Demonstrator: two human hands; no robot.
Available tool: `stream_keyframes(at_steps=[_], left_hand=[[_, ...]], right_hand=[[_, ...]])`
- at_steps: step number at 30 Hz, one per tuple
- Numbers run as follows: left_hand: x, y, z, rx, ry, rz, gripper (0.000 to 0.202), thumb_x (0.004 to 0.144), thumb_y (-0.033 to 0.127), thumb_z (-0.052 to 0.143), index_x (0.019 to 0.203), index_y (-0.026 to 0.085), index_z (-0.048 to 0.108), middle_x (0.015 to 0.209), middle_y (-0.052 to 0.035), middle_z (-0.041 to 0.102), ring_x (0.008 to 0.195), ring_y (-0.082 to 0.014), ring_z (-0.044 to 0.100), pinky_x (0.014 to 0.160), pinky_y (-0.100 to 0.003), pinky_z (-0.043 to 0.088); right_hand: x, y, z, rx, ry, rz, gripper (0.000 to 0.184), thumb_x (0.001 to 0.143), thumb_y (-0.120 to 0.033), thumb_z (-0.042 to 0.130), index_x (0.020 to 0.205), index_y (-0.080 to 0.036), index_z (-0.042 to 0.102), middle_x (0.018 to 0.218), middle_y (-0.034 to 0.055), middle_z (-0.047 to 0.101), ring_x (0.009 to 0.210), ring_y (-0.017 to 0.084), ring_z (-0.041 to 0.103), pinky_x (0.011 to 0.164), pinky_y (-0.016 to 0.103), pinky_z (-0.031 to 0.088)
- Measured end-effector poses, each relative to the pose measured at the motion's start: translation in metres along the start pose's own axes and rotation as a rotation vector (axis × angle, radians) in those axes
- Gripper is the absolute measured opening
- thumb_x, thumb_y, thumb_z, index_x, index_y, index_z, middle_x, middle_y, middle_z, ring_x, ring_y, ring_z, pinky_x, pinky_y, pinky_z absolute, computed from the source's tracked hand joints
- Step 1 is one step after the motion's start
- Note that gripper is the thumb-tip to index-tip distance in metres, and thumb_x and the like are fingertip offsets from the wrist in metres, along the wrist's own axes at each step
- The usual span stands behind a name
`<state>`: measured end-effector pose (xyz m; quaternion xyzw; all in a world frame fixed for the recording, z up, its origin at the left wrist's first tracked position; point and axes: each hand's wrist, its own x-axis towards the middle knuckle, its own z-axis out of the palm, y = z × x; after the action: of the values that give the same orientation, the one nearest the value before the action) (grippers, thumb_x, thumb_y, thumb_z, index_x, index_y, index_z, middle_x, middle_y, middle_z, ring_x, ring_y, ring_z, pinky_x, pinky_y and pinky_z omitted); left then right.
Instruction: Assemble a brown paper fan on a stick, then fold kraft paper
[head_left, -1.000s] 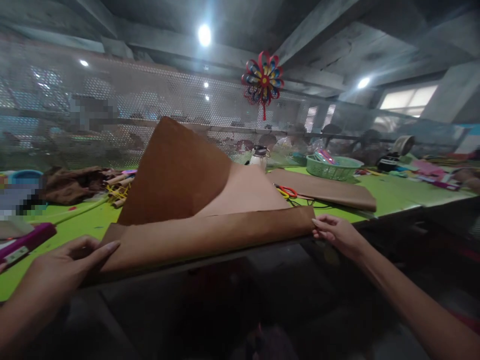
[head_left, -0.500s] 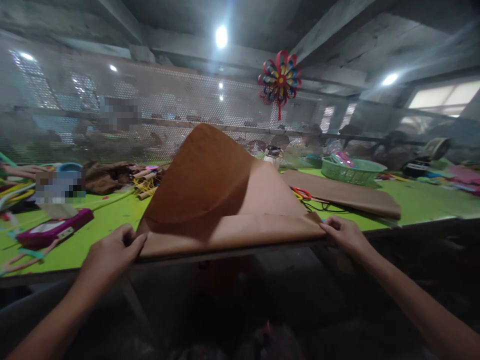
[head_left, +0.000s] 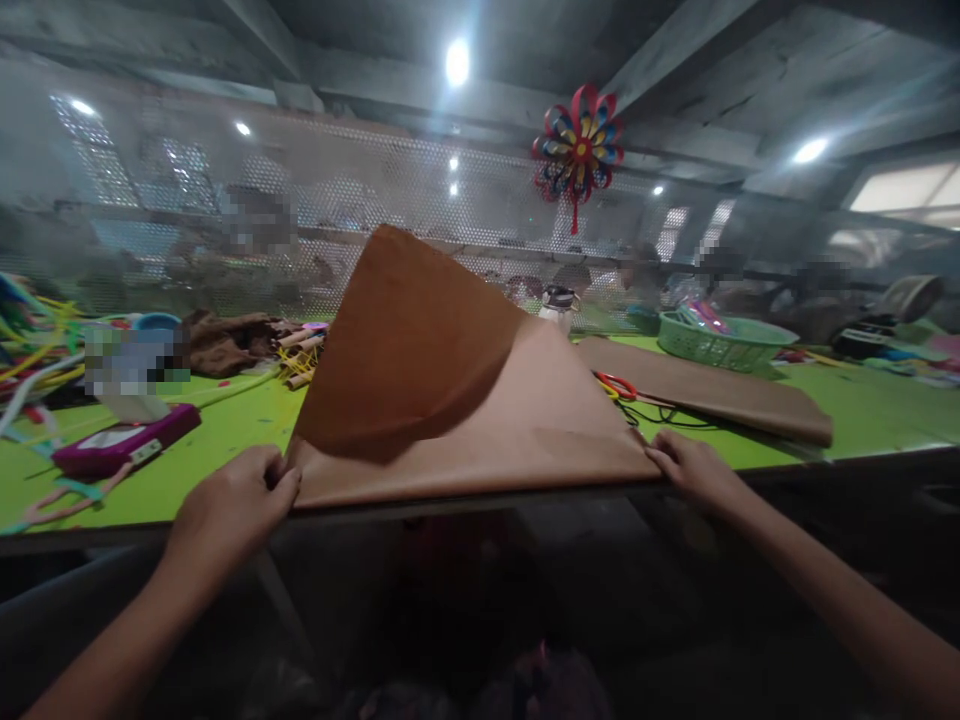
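Observation:
A large sheet of brown paper point(head_left: 420, 340) lies at the front edge of the green table, its far end curling up and back toward me. The near edge is folded over along the table's rim. My left hand point(head_left: 236, 500) pinches the paper's near left corner between thumb and fingers. At the near right corner, my right hand point(head_left: 686, 465) grips the paper the same way. Beyond my right hand lies another piece of brown paper point(head_left: 712, 390), flat and folded. Scissors with orange-red handles point(head_left: 616, 385) rest beside the raised sheet.
On the green table point(head_left: 885, 400) stand a green basket point(head_left: 724, 342) with a packet in it and a white bottle point(head_left: 556, 303). To the left are a purple-framed device point(head_left: 127, 440) holding a phone, brown cloth point(head_left: 229, 345) and paper tubes point(head_left: 304, 358). A pinwheel point(head_left: 581, 150) hangs above.
The folded strip along the near edge now looks lower and flatter. The raised sheet's curl leans slightly farther left. Both hands keep their hold, and the whole view has shifted a little.

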<state>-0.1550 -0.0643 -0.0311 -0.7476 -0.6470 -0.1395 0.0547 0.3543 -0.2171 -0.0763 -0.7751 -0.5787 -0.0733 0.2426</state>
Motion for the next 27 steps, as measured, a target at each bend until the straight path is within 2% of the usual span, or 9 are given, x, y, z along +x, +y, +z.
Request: stream_keyframes(at_steps=[5,11,15,22,27], left_hand=[[0.006,-0.001,-0.005,0.016,-0.078,-0.036,0.025,0.083,0.041,0.037,0.069,0.022,0.046,0.068,-0.0040,0.057,0.068,-0.0217,0.054,0.056,-0.027,0.029],[0.003,-0.002,-0.004,-0.019,-0.063,-0.013,0.024,0.083,0.038,0.038,0.067,0.021,0.045,0.070,-0.0024,0.056,0.067,-0.0185,0.053,0.057,-0.025,0.029],[0.005,-0.005,-0.002,-0.014,-0.067,-0.030,0.026,0.083,0.039,0.038,0.066,0.021,0.045,0.068,-0.0022,0.055,0.066,-0.0188,0.052,0.056,-0.025,0.028],[0.001,-0.004,0.001,-0.061,-0.005,0.020,0.019,0.081,0.033,0.042,0.066,0.022,0.043,0.068,-0.0018,0.053,0.066,-0.0189,0.052,0.057,-0.026,0.027],[-0.004,-0.005,0.006,-0.123,0.040,0.023,0.013,0.078,0.030,0.045,0.068,0.022,0.042,0.066,-0.0003,0.054,0.065,-0.0182,0.053,0.057,-0.026,0.028]], right_hand=[[0.005,0.003,-0.001,-0.036,-0.053,-0.036,0.018,0.081,-0.036,0.045,0.070,-0.022,0.050,0.062,0.0041,0.060,0.059,0.020,0.053,0.055,0.028,0.033],[0.001,-0.001,-0.005,-0.025,-0.024,-0.016,0.018,0.078,-0.036,0.046,0.068,-0.022,0.051,0.062,0.0039,0.061,0.057,0.019,0.054,0.056,0.028,0.034],[0.001,-0.002,-0.006,-0.070,-0.062,0.001,0.016,0.079,-0.032,0.046,0.069,-0.021,0.053,0.063,0.0044,0.062,0.059,0.019,0.055,0.056,0.027,0.034],[0.003,0.001,-0.001,-0.111,-0.117,0.013,0.016,0.079,-0.033,0.048,0.069,-0.022,0.053,0.066,0.0055,0.065,0.061,0.021,0.058,0.056,0.027,0.035],[0.004,0.022,0.012,-0.104,-0.132,0.029,0.013,0.076,-0.035,0.052,0.070,-0.024,0.057,0.061,0.0063,0.065,0.055,0.024,0.059,0.051,0.030,0.035]])
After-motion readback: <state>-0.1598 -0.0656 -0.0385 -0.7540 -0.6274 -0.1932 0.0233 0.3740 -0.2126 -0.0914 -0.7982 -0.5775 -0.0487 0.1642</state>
